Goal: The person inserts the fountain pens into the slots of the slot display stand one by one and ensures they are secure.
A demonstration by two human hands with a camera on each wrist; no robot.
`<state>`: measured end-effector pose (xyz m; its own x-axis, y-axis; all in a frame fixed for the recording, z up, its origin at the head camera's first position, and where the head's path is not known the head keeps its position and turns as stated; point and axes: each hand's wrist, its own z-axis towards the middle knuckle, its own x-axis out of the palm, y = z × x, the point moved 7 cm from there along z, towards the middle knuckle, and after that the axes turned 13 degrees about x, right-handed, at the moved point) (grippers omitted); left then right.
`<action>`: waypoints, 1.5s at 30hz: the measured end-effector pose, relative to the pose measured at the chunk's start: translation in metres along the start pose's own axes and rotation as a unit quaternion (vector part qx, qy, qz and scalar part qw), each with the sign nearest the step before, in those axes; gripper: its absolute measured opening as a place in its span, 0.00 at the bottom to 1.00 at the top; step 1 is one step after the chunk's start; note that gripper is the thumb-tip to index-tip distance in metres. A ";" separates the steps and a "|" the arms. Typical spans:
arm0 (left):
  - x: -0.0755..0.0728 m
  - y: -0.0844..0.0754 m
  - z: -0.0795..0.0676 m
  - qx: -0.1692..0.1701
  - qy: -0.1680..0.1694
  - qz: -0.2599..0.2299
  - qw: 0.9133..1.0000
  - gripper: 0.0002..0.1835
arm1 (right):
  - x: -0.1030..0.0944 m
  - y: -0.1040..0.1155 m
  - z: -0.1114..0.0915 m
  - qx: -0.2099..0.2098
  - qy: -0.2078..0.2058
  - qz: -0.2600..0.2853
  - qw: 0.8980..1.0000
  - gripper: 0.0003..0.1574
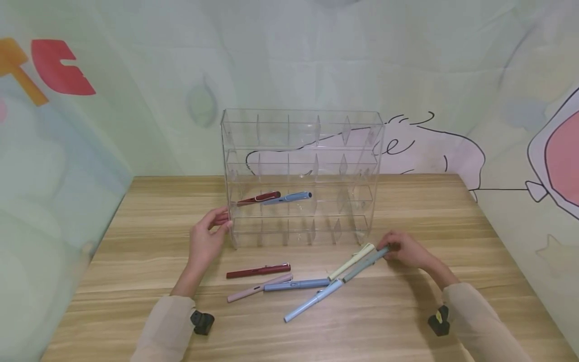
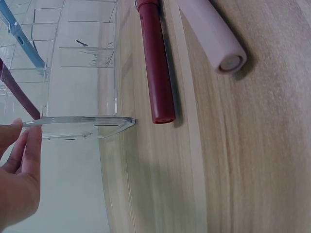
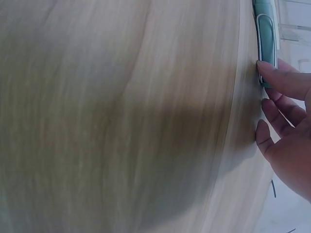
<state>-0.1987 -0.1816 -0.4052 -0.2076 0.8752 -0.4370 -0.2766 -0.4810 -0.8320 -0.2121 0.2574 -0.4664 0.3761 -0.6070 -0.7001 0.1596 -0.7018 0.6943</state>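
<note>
With thumb and fingers on either side of its edge, my left hand [image 1: 207, 240] pinches the left side panel of a clear acrylic rack [image 2: 80, 120]. My right hand [image 1: 405, 250] holds a grey-green pen [image 1: 367, 263] by its cap end, where the clip shows in the right wrist view. A pale yellow pen [image 1: 351, 262] lies alongside that pen. Inside the rack, a dark red pen [image 1: 259, 199] and a blue pen [image 1: 289, 197] rest on one of the lower tiers, toward the left.
In front of the rack lie another dark red pen [image 1: 258, 271], a pink pen [image 1: 255, 290], a second blue pen [image 1: 294, 285] and a light blue pen [image 1: 312, 302]. The wooden table [image 1: 149, 216] ends at a printed cloth backdrop [image 1: 158, 100] behind the rack.
</note>
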 end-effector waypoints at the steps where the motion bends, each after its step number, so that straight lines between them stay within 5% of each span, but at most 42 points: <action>1: 0.000 0.000 0.000 0.000 0.000 0.000 1.000 0.17 | 0.000 0.000 -0.001 -0.002 0.002 -0.003 1.000 0.14; 14: 0.000 0.000 0.000 -0.001 0.000 0.004 1.000 0.17 | -0.009 0.007 -0.017 -0.078 0.037 0.009 0.996 0.13; 25: 0.001 0.001 0.001 -0.006 0.011 -0.007 1.000 0.17 | -0.039 0.036 -0.031 -0.047 0.056 0.035 0.997 0.09; 30: 0.001 0.002 0.001 -0.003 0.009 -0.003 1.000 0.17 | -0.060 0.058 -0.030 -0.051 0.021 0.035 0.998 0.12; 38: 0.000 0.002 0.001 -0.003 0.007 -0.001 1.000 0.17 | -0.091 0.106 -0.020 -0.048 -0.098 -0.011 0.994 0.09; 45: 0.000 0.001 0.001 -0.001 0.006 -0.001 1.000 0.17 | -0.102 0.139 -0.006 -0.004 -0.165 -0.042 0.985 0.04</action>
<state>-0.2000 -0.1821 -0.4062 -0.1957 0.8767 -0.4395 -0.2752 -0.4792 -0.8334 -0.2224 0.2235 -0.2975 0.0449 -0.6354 -0.7709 0.1851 -0.7530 0.6314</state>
